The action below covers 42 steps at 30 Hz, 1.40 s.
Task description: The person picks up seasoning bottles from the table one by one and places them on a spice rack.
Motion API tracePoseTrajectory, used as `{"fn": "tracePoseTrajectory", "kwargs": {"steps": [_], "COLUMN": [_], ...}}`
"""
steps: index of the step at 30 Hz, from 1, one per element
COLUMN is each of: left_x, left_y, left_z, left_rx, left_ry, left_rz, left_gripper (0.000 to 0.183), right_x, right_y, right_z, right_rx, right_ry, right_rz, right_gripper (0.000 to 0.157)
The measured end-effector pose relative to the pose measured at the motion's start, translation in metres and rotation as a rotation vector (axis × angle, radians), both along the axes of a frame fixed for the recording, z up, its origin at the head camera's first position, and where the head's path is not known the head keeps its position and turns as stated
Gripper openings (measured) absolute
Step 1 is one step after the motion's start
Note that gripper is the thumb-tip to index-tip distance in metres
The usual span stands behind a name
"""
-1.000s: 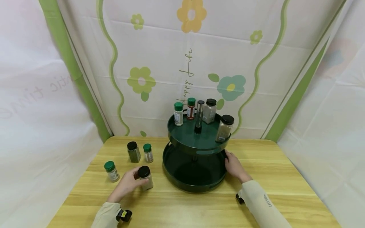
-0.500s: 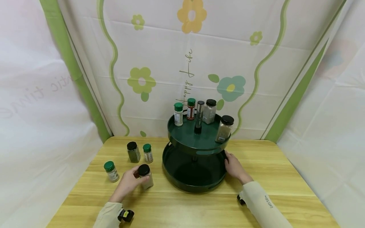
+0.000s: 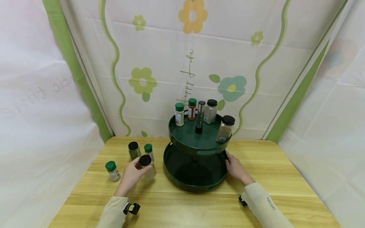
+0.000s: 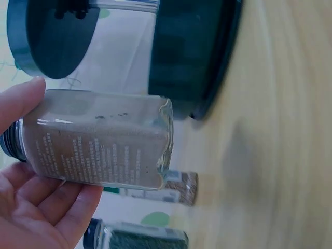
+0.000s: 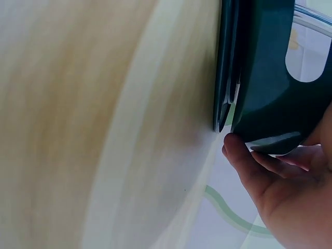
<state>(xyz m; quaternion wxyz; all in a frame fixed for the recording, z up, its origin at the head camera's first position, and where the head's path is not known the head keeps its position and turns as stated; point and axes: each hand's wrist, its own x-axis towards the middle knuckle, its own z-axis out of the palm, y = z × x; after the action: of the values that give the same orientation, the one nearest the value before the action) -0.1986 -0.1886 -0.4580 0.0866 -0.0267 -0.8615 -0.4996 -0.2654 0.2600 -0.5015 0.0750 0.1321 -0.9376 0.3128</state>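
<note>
My left hand (image 3: 131,177) grips a square glass spice jar (image 4: 98,140) with a black lid and grey-brown powder, thumb on one side and fingers on the other. The jar is slightly tilted and raised above the table. My right hand (image 3: 236,167) holds the right side of the lower tier of a dark green two-tier turntable tray (image 3: 196,189), fingers at its wall. In the right wrist view, the thumb (image 5: 241,161) lies near the wall's bottom edge. On the upper tier (image 3: 194,139) stand two green-capped shakers (image 3: 179,117) and two black-lidded jars (image 3: 225,131).
Left of the tray, a black-lidded jar of green herbs (image 3: 134,151) and a small green-capped shaker (image 3: 149,151) stand behind the held jar. Another green-capped shaker (image 3: 113,172) stands further left. A printed curtain (image 3: 159,47) hangs behind the wooden table (image 3: 176,209).
My left hand has lifted the spice jar off the table and moved it slightly away from me and to the right. My right hand keeps its hold on the tray.
</note>
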Motion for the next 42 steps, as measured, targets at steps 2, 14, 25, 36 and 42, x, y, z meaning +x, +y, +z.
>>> {"fn": "tracePoseTrajectory", "kwargs": {"steps": [2, 14, 25, 36, 42], "left_x": [-0.002, -0.015, -0.027, -0.038, -0.042], "left_y": [0.004, 0.033, 0.051, 0.068, 0.074], "left_z": [0.005, 0.027, 0.031, 0.024, 0.021], "left_rx": [0.001, 0.101, 0.091, 0.046, 0.015], "left_ry": [0.011, 0.051, 0.075, 0.124, 0.143], "left_rz": [0.005, 0.007, -0.019, -0.065, -0.069], "left_gripper": [0.054, 0.05, 0.035, 0.029, 0.026], "right_x": [0.0, 0.004, 0.008, 0.01, 0.009], "right_y": [0.001, 0.0, 0.0, 0.0, 0.0], "right_z": [-0.001, 0.003, 0.004, 0.003, 0.003], "right_rx": [-0.001, -0.055, -0.05, -0.061, -0.067], "right_ry": [-0.005, -0.038, -0.03, -0.037, -0.058], "right_rz": [-0.001, -0.007, -0.025, -0.047, -0.042], "right_gripper": [0.049, 0.051, 0.05, 0.05, 0.05]}}
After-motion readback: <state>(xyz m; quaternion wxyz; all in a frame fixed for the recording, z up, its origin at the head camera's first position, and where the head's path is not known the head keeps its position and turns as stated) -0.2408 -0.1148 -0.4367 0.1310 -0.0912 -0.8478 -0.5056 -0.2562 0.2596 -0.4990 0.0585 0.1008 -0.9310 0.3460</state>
